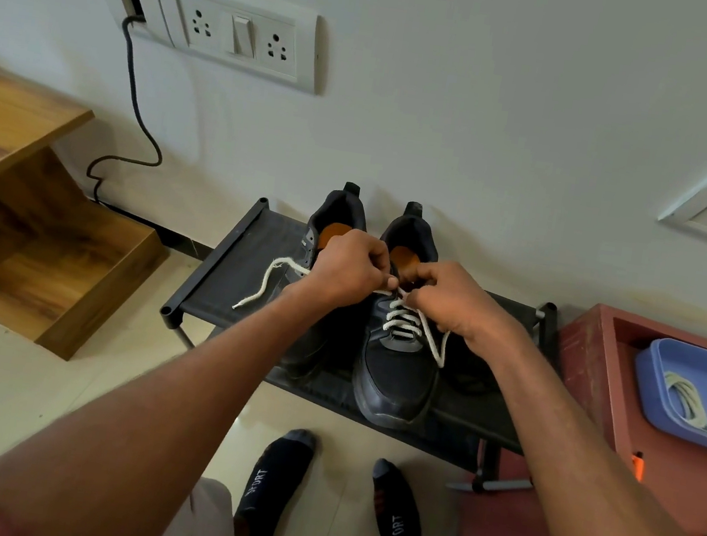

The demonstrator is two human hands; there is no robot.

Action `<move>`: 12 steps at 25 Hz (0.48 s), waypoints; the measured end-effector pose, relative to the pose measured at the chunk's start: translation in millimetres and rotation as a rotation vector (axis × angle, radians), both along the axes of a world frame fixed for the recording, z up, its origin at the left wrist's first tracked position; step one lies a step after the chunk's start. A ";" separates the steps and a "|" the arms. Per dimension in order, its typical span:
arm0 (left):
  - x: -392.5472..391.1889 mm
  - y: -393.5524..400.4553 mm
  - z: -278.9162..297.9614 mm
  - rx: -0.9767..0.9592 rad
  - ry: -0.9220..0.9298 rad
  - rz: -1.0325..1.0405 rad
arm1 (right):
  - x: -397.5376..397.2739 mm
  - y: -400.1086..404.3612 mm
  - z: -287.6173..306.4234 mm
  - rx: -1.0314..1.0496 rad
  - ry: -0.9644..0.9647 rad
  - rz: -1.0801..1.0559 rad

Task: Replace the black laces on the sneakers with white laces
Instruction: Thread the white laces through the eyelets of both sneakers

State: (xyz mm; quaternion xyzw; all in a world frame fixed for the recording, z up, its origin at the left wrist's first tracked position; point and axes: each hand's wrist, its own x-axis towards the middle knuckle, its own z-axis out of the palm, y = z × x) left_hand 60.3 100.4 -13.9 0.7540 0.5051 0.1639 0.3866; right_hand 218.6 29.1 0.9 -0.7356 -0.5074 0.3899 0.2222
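Two black sneakers stand side by side on a low black rack (pixel 229 268), heels to the wall. The right sneaker (pixel 395 378) carries a white lace (pixel 401 317) threaded through its lower eyelets. My left hand (pixel 347 267) pinches one strand of that lace near the upper eyelets; its loose end trails left across the rack. My right hand (pixel 451 302) pinches the other strand, whose end hangs down the shoe's right side. The left sneaker (pixel 330 228) is largely hidden behind my left hand and forearm, so its lacing cannot be seen.
A blue tray (pixel 663 379) holding another white lace (pixel 685 398) sits on a red stand (pixel 595 347) to the right. A wooden unit (pixel 31 222) stands at left, with a black cable (pixel 134 100) down the wall. My socked feet (pixel 281 480) are on the tiled floor below the rack.
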 end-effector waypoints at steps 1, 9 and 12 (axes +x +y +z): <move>-0.1 -0.2 1.4 -0.011 -0.017 0.012 | 2.4 -0.8 2.2 -0.025 0.011 0.026; -9.5 10.6 21.8 -0.037 -0.353 0.151 | 2.2 -0.5 -7.6 -0.024 -0.337 0.157; -12.6 5.2 27.6 -0.203 -0.524 0.147 | 0.5 -0.4 -9.2 -0.070 -0.272 0.119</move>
